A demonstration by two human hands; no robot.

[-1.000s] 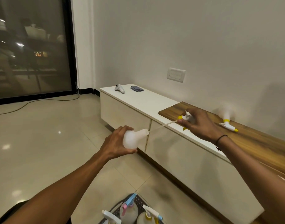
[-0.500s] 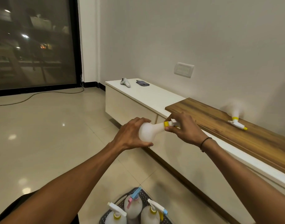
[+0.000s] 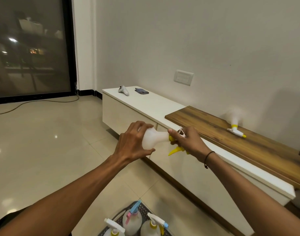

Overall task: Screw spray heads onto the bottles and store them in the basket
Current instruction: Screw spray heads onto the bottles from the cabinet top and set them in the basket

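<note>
My left hand [image 3: 131, 143] grips a white translucent bottle [image 3: 152, 139] held sideways in the air, neck pointing right. My right hand [image 3: 186, 142] grips a yellow-and-white spray head [image 3: 175, 147] seated at the bottle's neck, its yellow trigger sticking out below. A second white bottle [image 3: 235, 119] with a yellow-tipped spray head lies on the wooden top at the right. A dark perforated basket [image 3: 144, 210] sits on the floor at the bottom edge, holding three bottles with spray heads [image 3: 132, 220].
A long low white cabinet [image 3: 128, 114] with a wooden top section [image 3: 230, 143] runs along the wall at right. A white controller [image 3: 123, 90] and a folded dark cloth [image 3: 141, 91] lie on its far end. A cable [image 3: 35, 103] crosses the tiled floor by the dark glass door.
The spray head's tube has gone into the bottle and the head now sits at the neck. Both hands have come together, and my right hand has turned on the head.
</note>
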